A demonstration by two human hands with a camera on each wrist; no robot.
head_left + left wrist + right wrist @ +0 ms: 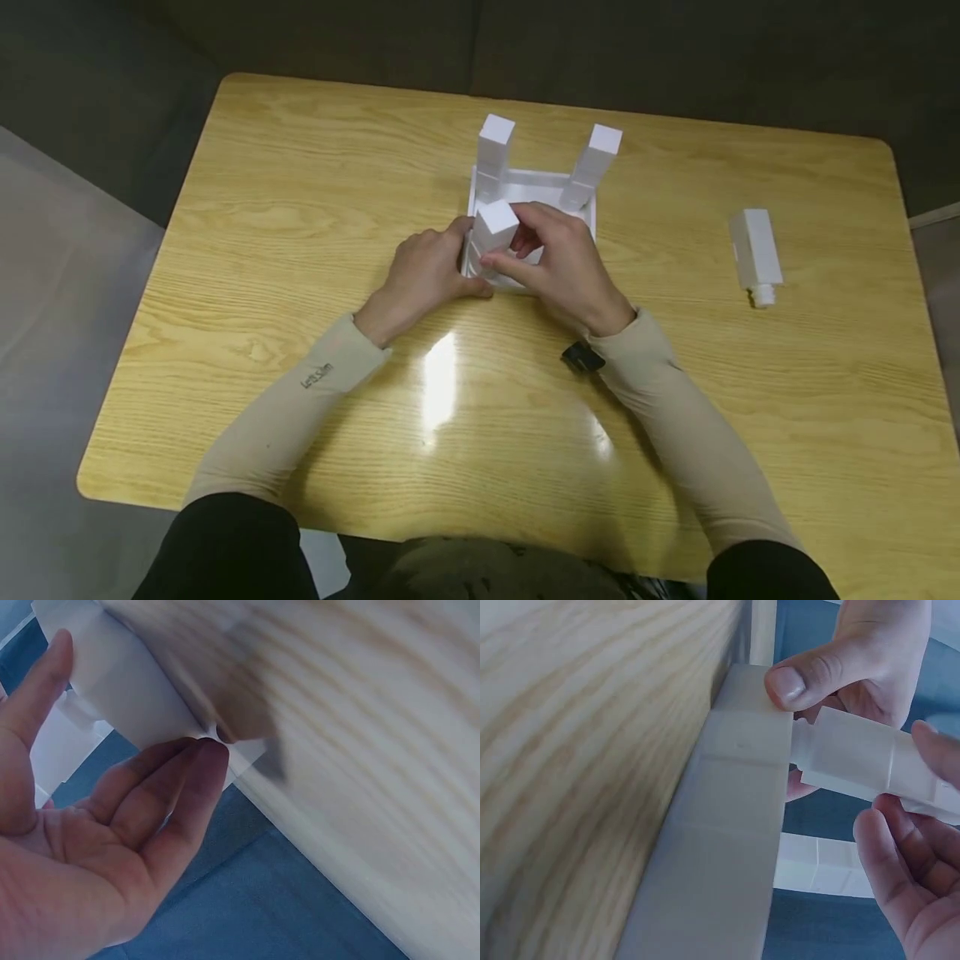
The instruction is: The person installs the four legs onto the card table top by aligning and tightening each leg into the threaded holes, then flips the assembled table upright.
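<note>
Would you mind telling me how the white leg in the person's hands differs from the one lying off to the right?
The held leg stands upright at the white base, gripped by the right hand; the loose leg lies flat on the table, untouched. The held leg's peg is hidden; the loose leg's shows. Both are white square blocks.
</note>
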